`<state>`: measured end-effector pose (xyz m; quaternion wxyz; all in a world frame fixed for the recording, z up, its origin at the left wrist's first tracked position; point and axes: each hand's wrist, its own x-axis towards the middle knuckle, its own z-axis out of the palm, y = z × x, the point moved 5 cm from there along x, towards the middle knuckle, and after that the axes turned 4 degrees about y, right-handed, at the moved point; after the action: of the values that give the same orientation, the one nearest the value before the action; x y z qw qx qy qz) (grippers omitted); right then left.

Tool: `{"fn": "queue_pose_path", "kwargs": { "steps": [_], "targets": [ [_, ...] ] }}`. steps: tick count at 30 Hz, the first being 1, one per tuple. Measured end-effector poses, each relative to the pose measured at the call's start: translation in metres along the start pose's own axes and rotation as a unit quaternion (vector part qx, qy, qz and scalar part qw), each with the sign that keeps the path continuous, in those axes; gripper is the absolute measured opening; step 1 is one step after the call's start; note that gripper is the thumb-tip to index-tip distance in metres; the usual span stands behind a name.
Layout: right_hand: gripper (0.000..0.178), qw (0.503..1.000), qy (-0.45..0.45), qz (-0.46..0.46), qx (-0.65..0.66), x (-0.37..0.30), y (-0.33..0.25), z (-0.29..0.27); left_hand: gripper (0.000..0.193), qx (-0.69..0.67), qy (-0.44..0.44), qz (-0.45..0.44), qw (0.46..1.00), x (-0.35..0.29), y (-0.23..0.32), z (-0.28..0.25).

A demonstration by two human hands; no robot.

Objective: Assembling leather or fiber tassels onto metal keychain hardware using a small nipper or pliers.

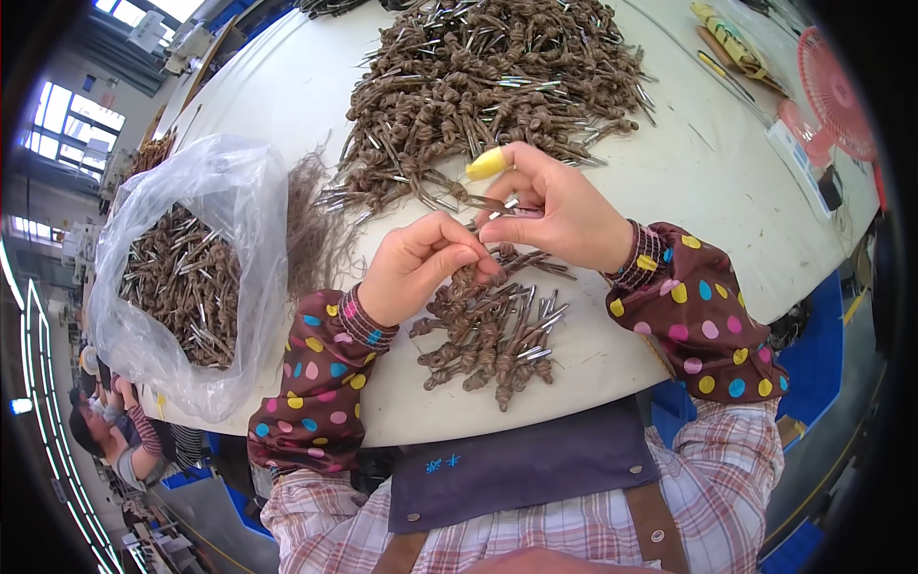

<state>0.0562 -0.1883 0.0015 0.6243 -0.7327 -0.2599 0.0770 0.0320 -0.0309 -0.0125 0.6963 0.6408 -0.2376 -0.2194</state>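
My left hand [421,263] pinches a brown knotted cord [463,279] between thumb and fingertips, its knot hanging below them. Close beside it, my right hand [564,212] is closed around what look like small thread snips [492,204], their tips toward the cord; the fingers partly cover them. A yellow finger cot [486,164] covers my right index fingertip, which is raised. Under both hands lies a small pile of knotted cords [492,340] with shiny metal tips. Just beyond them rises a large heap of the same cords [488,81].
At left stands a clear plastic bag [258,206] filled with cords. Loose brown thread ends [311,225] lie between bag and heap. A pink fan [837,96] and a yellow-handled tool [712,65] are at the far right of the white table [688,182]. Another person [134,440] sits at far left.
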Motion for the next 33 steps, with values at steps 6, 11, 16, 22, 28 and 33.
{"fn": "queue_pose_path", "kwargs": {
  "steps": [6, 11, 16, 22, 28, 33],
  "targets": [
    [0.039, 0.983, 0.16, -0.04, -0.082, -0.007, -0.016, -0.014, 0.007, 0.23, 0.152, 0.084, 0.957, 0.0, 0.008, -0.02],
    [0.026, 0.978, 0.067, -0.07, -0.183, -0.009, -0.012, 0.012, 0.005, 0.334, 0.2, 0.141, 0.91, -0.003, 0.02, -0.018],
    [0.027, 0.968, 0.08, -0.098, -0.217, -0.009, -0.013, 0.015, 0.005, 0.386, 0.206, 0.168, 0.883, -0.004, 0.021, -0.016],
    [0.027, 0.945, 0.095, -0.147, -0.275, -0.011, -0.017, 0.015, 0.005, 0.409, 0.197, 0.181, 0.873, -0.003, 0.021, -0.014],
    [0.027, 0.942, 0.09, -0.172, -0.272, -0.011, -0.017, 0.014, 0.004, 0.4, 0.182, 0.178, 0.881, -0.003, 0.019, -0.014],
    [0.028, 0.939, 0.079, -0.187, -0.278, -0.011, -0.017, 0.015, 0.004, 0.378, 0.162, 0.164, 0.897, -0.003, 0.015, -0.014]
  ]
}}
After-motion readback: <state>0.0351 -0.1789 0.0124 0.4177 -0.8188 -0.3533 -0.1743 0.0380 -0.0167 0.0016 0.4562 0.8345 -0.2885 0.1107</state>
